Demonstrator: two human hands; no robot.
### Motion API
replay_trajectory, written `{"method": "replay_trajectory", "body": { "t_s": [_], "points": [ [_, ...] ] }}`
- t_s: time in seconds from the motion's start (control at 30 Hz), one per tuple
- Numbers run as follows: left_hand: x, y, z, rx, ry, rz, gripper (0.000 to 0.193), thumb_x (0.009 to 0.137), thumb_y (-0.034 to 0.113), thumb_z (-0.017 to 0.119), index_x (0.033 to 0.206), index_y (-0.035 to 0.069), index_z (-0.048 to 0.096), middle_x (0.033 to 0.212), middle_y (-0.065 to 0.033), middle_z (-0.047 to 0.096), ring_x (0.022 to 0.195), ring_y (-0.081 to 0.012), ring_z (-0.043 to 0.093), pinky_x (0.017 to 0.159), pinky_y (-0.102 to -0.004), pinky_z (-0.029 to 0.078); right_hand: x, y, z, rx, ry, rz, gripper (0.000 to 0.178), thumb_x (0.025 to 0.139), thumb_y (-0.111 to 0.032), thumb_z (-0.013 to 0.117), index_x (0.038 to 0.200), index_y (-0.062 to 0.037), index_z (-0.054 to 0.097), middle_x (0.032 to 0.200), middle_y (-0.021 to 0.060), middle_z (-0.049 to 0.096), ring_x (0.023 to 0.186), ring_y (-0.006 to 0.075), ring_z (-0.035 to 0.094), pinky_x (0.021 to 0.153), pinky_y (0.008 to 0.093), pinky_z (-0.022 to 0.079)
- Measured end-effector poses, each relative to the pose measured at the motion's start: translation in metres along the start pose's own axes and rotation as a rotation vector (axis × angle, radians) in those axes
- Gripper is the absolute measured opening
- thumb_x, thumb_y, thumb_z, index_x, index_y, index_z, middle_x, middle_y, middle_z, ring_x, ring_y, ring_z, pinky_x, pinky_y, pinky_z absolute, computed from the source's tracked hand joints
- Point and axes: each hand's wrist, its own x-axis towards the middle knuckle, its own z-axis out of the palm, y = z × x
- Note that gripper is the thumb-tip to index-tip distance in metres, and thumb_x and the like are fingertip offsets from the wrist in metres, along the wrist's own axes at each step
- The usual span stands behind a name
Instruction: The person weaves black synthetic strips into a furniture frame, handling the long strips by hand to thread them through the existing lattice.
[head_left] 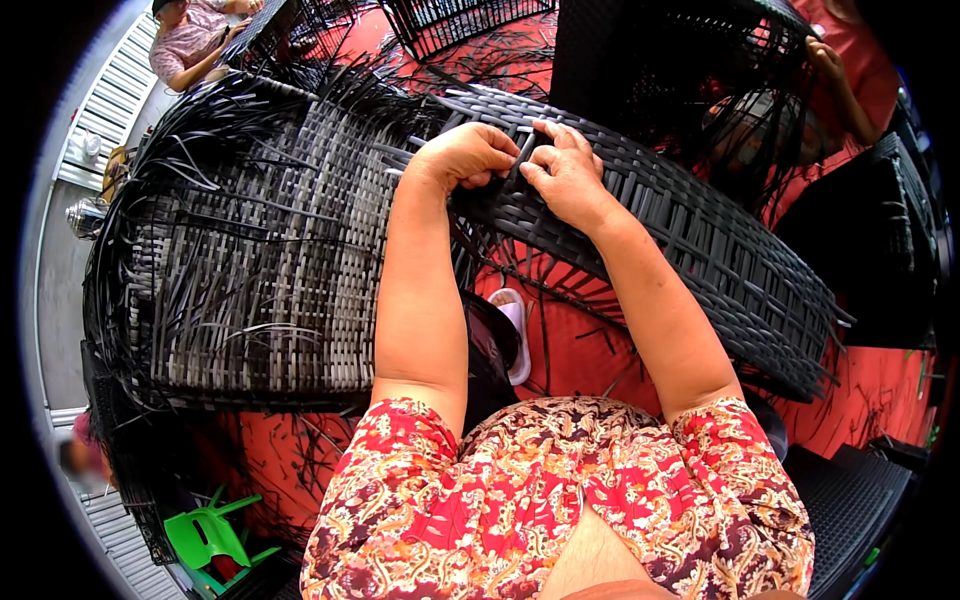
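Observation:
A long dark grey woven wicker panel (pixel 700 215) lies slantwise in front of me, from the upper middle down to the right. At its upper left end my left hand (pixel 465 158) is closed, thumb and fingers pinching a narrow flat wicker strip (pixel 524 148). Close beside it, my right hand (pixel 568 178) grips the weave with bent fingers, some reaching over toward the far edge. Between the two hands the strip is partly hidden by fingertips. To the left stands a larger grey-and-black woven piece (pixel 270 260), its loose strands fanning out along the far and left sides.
Red flooring (pixel 590 350) carries scattered strip scraps. A green plastic stool (pixel 208 535) is at the lower left. Black wicker frames (pixel 465 20) stand at the back, others at the right. Co-workers (pixel 190 45) are at far left and far right. A white slipper (pixel 513 335) shows below the panel.

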Motion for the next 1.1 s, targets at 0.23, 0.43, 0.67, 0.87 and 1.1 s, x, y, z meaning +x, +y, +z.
{"method": "replay_trajectory", "body": {
  "t_s": [0.23,0.43,0.67,0.87,1.1],
  "points": [
    [-0.001,0.001,0.017,0.241,0.181,0.112,0.011,0.081,0.009,0.056,0.087,0.001,0.061,0.060,0.0013,0.052,0.042,-0.0074,0.044,0.038,-0.0231,0.034,0.003,0.005,0.002,-0.038,0.115,0.002,0.019,0.078,-0.028,0.065,0.075,-0.0094,0.066,0.133,0.0080,0.043,0.126,0.0268,0.033,0.100,0.0431,0.027],
    [-0.001,0.011,0.032,0.482,0.370,0.128,0.015,0.078,0.007,0.055,0.088,0.000,0.064,0.065,-0.0056,0.061,0.048,-0.0133,0.060,0.044,-0.0263,0.044,0.002,0.015,0.003,-0.031,0.194,-0.040,0.017,0.077,-0.025,0.065,0.077,-0.0083,0.066,0.131,0.0110,0.044,0.122,0.0300,0.038,0.098,0.0428,0.031],
    [-0.005,0.006,0.016,0.432,0.476,0.171,0.016,0.079,0.006,0.054,0.090,-0.001,0.064,0.066,-0.0073,0.062,0.048,-0.0137,0.060,0.045,-0.0274,0.046,0.008,0.007,-0.007,0.057,0.276,-0.142,0.016,0.079,-0.022,0.062,0.088,-0.0090,0.068,0.130,0.0133,0.046,0.120,0.0320,0.041,0.099,0.0418,0.032],
    [-0.016,0.005,0.001,0.337,0.506,0.177,0.014,0.080,0.006,0.054,0.086,-0.003,0.062,0.064,-0.0070,0.060,0.046,-0.0132,0.058,0.042,-0.0254,0.044,0.038,-0.006,0.006,-0.025,0.042,-0.174,0.020,0.081,-0.030,0.059,0.087,-0.0145,0.070,0.133,0.0089,0.044,0.125,0.0305,0.034,0.101,0.0471,0.027],
    [-0.018,-0.002,-0.010,0.180,0.677,0.244,0.017,0.078,0.005,0.056,0.094,0.000,0.062,0.072,-0.0051,0.061,0.051,-0.0116,0.057,0.047,-0.0246,0.045,0.045,0.004,0.019,0.403,-0.015,-0.051,0.017,0.078,-0.018,0.066,0.072,-0.0019,0.066,0.132,0.0155,0.045,0.123,0.0257,0.040,0.100,0.0338,0.030]
  ]
}}
